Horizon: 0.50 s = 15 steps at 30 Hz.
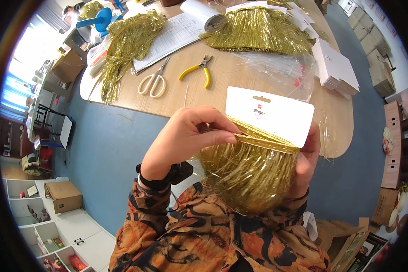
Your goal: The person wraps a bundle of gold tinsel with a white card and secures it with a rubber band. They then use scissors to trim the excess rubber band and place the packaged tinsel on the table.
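A bundle of gold tinsel fringe (254, 174) hangs in front of my chest, its braided band folded along the top. Behind the band stands a white header card (269, 115) with a hang slot. My left hand (192, 133) pinches the band near its left end between thumb and fingers. At the opposite end my right hand (307, 156) grips the fringe and the card's lower right corner; some of its fingers are hidden behind them.
On the wooden table (167, 102) lie white-handled scissors (153, 84), yellow-handled cutters (197, 72), a clear plastic bag (281, 72) and a stack of white cards (334, 65). More gold fringe (258, 29) is heaped at the back, beside printed sheets (172, 38). Another fringe bundle (133, 41) drapes at left.
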Tool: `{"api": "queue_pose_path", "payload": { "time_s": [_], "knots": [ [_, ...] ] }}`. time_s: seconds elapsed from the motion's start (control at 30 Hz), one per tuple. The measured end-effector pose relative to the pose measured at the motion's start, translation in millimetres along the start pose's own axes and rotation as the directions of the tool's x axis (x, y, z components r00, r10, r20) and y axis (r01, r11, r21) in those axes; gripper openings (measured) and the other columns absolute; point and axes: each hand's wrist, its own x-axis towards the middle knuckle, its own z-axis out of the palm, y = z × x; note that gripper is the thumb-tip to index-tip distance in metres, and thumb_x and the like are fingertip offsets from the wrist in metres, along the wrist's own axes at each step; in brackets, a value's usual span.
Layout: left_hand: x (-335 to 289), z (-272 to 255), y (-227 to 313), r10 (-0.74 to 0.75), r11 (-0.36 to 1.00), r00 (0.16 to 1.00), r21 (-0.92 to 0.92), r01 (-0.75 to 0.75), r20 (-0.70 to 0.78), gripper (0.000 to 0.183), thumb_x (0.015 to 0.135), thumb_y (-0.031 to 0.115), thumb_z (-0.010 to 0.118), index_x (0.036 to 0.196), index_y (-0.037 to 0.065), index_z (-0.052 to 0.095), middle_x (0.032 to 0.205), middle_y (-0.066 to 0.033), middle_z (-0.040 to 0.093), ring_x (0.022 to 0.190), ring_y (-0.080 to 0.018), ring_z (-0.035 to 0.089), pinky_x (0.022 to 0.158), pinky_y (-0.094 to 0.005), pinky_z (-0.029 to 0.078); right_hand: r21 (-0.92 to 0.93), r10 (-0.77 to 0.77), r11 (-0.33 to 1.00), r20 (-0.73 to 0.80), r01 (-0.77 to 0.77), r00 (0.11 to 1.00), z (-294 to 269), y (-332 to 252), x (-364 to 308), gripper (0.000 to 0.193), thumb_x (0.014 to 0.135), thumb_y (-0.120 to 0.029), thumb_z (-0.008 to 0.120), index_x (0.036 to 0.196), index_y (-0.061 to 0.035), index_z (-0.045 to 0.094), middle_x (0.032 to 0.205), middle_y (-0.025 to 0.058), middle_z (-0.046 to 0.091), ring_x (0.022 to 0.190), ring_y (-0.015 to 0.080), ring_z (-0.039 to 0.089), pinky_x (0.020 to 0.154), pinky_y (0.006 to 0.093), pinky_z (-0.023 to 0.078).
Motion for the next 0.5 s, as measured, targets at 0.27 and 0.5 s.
{"api": "queue_pose_path", "payload": {
  "time_s": [0.27, 0.5],
  "knots": [
    [-2, -16, -37, -0.058, 0.996, 0.998, -0.066, 0.058, 0.003, 0.019, 0.095, 0.018, 0.078, 0.101, 0.001, 0.07, 0.091, 0.002, 0.065, 0.081, -0.0046, 0.059, 0.071, -0.0222, 0.047, 0.241, 0.002, 0.97, -0.041, 0.008, 0.999, -15, 8, 1, 0.054, 0.097, -0.04, 0.068, 0.13, 0.0012, 0.057, 0.123, 0.0161, 0.068, 0.113, 0.0266, 0.069, 0.093, 0.0423, 0.061],
    [6, -7, -55, 0.004, 0.945, 1.0, -0.327, -0.014, -0.03, 0.018, 0.098, 0.019, 0.076, 0.1, 0.004, 0.067, 0.094, 0.0037, 0.068, 0.083, -0.0024, 0.056, 0.073, -0.0203, 0.046, 0.39, 0.05, 0.921, -0.061, -0.022, 0.997, -48, 22, -14, 0.06, 0.101, -0.049, 0.055, 0.136, -0.0006, 0.055, 0.129, 0.0159, 0.066, 0.115, 0.0274, 0.067, 0.095, 0.0428, 0.059]
  ]
}}
